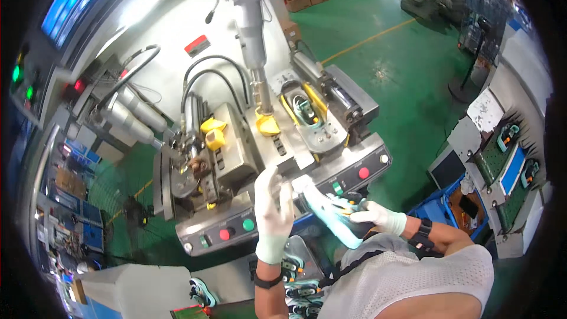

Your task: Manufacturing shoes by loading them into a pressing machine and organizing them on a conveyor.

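Note:
My right hand [381, 217], in a white glove, grips a sneaker [332, 215] by its opening end. The sneaker has a pale mint sole and a dark upper with orange and black parts. It is tilted, its white toe up toward the machine panel. Just left of that toe is my left hand [274, 210], also gloved, raised with fingers stretched out and holding nothing. In front of both hands stands a metal press machine [254, 153]. Another sneaker [305, 110] sits in its right station between yellow side pads. Yellow blocks [214, 134] show at the left station.
The front control panel [283, 207] carries red and green buttons. Several sneakers [303, 290] lie below my left forearm, and one sneaker [202, 293] rests on the lower-left surface. At right are a green conveyor [512, 188] with sneakers and a blue bin [434, 208].

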`<state>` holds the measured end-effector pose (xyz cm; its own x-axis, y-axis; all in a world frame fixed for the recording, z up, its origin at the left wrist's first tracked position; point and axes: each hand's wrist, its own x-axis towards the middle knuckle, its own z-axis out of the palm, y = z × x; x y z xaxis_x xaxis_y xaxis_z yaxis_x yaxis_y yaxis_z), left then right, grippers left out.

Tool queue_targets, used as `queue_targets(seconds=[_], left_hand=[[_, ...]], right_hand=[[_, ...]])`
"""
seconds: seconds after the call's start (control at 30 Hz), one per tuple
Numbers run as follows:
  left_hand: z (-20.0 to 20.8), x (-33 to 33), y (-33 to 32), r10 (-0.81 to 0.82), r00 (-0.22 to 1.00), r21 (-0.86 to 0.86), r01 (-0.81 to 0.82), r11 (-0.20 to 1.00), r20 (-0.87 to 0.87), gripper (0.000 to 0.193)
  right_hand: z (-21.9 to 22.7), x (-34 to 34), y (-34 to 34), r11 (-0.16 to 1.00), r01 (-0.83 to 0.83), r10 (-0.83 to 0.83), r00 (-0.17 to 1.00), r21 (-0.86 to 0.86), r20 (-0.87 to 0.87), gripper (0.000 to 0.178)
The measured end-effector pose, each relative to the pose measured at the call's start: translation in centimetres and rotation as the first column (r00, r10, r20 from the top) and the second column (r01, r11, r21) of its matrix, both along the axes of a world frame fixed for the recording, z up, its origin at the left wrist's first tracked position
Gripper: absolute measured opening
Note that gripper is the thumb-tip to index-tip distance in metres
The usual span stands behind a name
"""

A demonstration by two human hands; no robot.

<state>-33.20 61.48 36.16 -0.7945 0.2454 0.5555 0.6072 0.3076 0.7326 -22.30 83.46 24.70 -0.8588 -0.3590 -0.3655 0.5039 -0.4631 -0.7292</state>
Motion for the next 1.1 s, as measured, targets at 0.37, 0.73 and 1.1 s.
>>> queue_targets(seconds=[0.37,0.73,1.1], left_hand=[[-15.0,-27.3,20.5,0.322,0.793,-0.183,-0.265,0.947,0.518,0.072],[-19.2,-35.6,20.0,0.362,0.801,-0.329,-0.219,0.919,0.478,0.045],[-7.5,-11.3,5.0,-0.096,0.697,0.268,-0.141,0.953,0.711,0.057]], right_hand=[[0.0,-0.8,11.5,0.822,0.570,-0.570,0.822,-0.002,-0.008,0.044],[-1.5,0.1,13.0,0.741,0.649,-0.659,0.752,0.174,0.004,0.040],[4.3,-22.2,13.0,0.905,0.313,-0.227,0.929,0.289,-0.293,0.034]])
